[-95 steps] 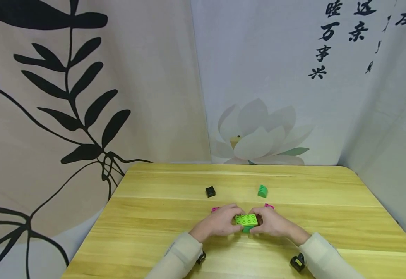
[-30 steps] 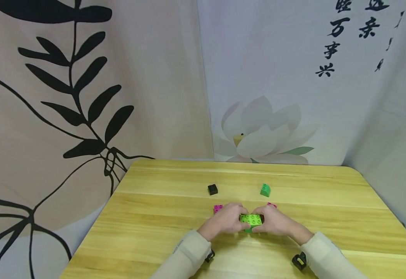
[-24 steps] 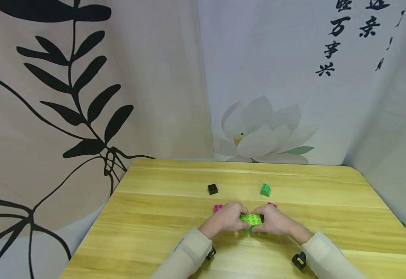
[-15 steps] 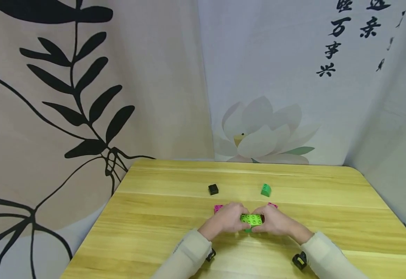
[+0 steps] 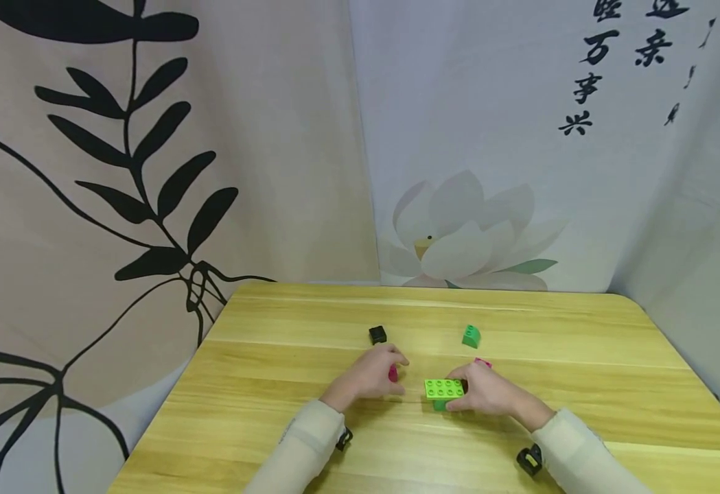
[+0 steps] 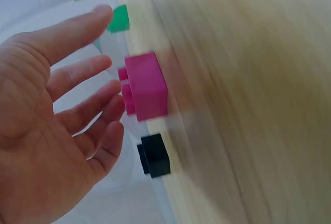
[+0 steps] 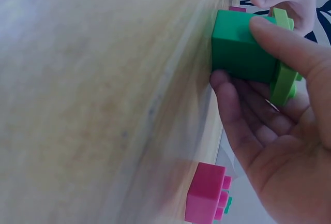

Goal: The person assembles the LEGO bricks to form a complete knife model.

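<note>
My right hand (image 5: 491, 392) grips a green block (image 7: 239, 45) with a flat lime-green studded brick (image 5: 443, 390) on top, thumb on one side and fingers on the other. A dark brown bit shows beside the lime brick, mostly hidden by that hand. To the left, my left hand (image 5: 366, 374) hovers around a pink brick (image 6: 147, 87). In the left wrist view its thumb and fingers are spread and loosely bent, fingertips close to the pink brick's studs. A small black brick (image 6: 155, 155) lies just past the little finger.
On the wooden table (image 5: 273, 412), a green slope-shaped brick (image 5: 471, 336) stands at the back right. A second pink brick (image 7: 204, 193) sits just behind the right hand. Behind the table hang printed cloths (image 5: 285, 137).
My left hand has let go of the lime-and-green stack and moved left to the pink brick. My right hand stays in place, still holding the stack.
</note>
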Demonstrator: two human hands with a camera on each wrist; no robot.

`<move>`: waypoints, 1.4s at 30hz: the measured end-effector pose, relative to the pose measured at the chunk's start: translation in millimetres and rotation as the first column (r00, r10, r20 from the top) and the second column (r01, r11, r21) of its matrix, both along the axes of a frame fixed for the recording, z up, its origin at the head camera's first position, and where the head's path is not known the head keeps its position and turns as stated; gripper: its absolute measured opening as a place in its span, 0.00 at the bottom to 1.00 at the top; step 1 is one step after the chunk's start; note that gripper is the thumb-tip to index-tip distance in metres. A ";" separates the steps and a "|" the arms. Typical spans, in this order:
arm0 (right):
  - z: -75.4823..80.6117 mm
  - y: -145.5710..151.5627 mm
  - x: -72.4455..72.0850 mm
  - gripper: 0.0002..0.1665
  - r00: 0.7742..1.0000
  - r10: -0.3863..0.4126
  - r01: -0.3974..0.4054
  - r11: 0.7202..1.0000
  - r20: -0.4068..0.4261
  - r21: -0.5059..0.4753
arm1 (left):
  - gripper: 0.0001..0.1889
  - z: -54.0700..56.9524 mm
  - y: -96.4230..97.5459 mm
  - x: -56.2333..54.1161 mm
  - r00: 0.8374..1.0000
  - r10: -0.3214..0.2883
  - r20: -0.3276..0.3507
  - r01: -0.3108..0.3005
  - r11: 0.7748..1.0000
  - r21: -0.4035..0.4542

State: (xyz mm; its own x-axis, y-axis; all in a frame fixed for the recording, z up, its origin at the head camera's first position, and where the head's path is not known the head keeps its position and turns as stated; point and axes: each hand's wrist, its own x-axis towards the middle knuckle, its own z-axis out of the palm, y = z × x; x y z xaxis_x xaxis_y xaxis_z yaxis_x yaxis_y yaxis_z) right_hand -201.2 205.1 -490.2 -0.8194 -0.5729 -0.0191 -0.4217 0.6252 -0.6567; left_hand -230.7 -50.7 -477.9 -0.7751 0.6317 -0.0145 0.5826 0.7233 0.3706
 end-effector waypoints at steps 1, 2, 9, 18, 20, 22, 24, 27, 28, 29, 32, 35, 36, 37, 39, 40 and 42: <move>0.0 -0.3 0.3 0.17 1.000 -0.002 0.002 1.000 0.002 0.002 | 0.25 -1.0 -2.5 -1.5 1.000 0.008 0.002 -0.008 1.000 -0.002; -0.1 -0.6 0.5 0.18 1.000 -0.004 0.004 1.000 0.003 0.004 | 0.25 -2.2 -4.5 -3.1 1.000 0.017 0.009 -0.017 1.000 -0.003; -0.6 -0.5 1.3 0.18 1.000 -0.005 0.005 1.000 0.002 0.002 | 0.26 -9.7 -14.1 -10.7 0.995 0.068 0.077 -0.067 0.998 -0.017; 1.4 -1.6 1.2 0.19 1.000 -0.017 0.017 1.000 0.002 0.011 | 0.24 -12.9 -18.8 -16.7 0.986 0.080 0.147 -0.085 0.996 0.023; 1.6 -1.7 1.4 0.19 1.000 -0.017 0.017 1.000 0.005 0.010 | 0.23 -12.1 -18.9 -16.2 0.986 0.079 0.145 -0.082 0.996 0.018; 2.0 -1.6 1.6 0.19 1.000 -0.017 0.017 1.000 0.006 0.008 | 0.22 -10.2 -18.2 -14.7 0.989 0.070 0.133 -0.071 0.997 0.006; 2.4 -1.4 1.5 0.18 1.000 -0.016 0.016 1.000 0.009 0.006 | 0.21 -7.3 -16.2 -12.5 0.992 0.046 0.113 -0.047 0.999 0.004; 2.4 -0.6 1.1 0.18 1.000 -0.015 0.015 1.000 0.008 0.013 | 0.21 -2.6 -11.6 -7.3 0.996 0.006 0.090 -0.008 1.000 0.017; 2.4 -0.5 0.9 0.17 1.000 -0.015 0.015 1.000 0.008 0.015 | 0.21 -1.0 -9.7 -5.6 0.997 -0.007 0.077 0.005 1.000 0.026; 2.3 -0.3 0.7 0.18 1.000 -0.015 0.015 1.000 0.007 0.017 | 0.21 0.8 -7.7 -3.5 0.997 -0.012 0.076 0.009 0.999 0.040; 1.9 -0.1 0.1 0.17 1.000 -0.010 0.010 1.000 -0.001 0.023 | 0.22 6.0 -2.5 2.1 0.996 -0.017 0.085 0.010 0.997 0.079; 1.6 -0.5 -0.2 0.17 1.000 -0.006 0.006 1.000 -0.005 0.022 | 0.22 10.3 0.9 6.0 0.995 -0.014 0.101 0.002 0.992 0.124; 1.5 -0.6 -0.2 0.17 1.000 -0.004 0.004 1.000 -0.004 0.020 | 0.23 11.3 1.9 6.9 0.995 -0.019 0.102 0.004 0.990 0.141; 1.3 -0.7 -0.2 0.17 1.000 -0.003 0.003 1.000 0.000 0.016 | 0.23 11.9 2.9 7.8 0.995 -0.023 0.098 0.008 0.988 0.155; 1.2 -0.9 -0.2 0.17 1.000 -0.002 0.002 1.000 0.006 0.010 | 0.23 13.0 5.2 10.2 0.995 -0.039 0.095 0.020 0.982 0.189; 1.2 -0.9 -0.1 0.16 1.000 -0.001 0.001 1.000 0.008 0.007 | 0.23 13.2 6.7 11.3 0.994 -0.049 0.094 0.029 0.979 0.204; 0.7 -0.7 -0.2 0.16 1.000 0.005 -0.005 1.000 0.009 0.002 | 0.23 13.8 9.9 14.1 0.993 -0.068 0.101 0.043 0.972 0.233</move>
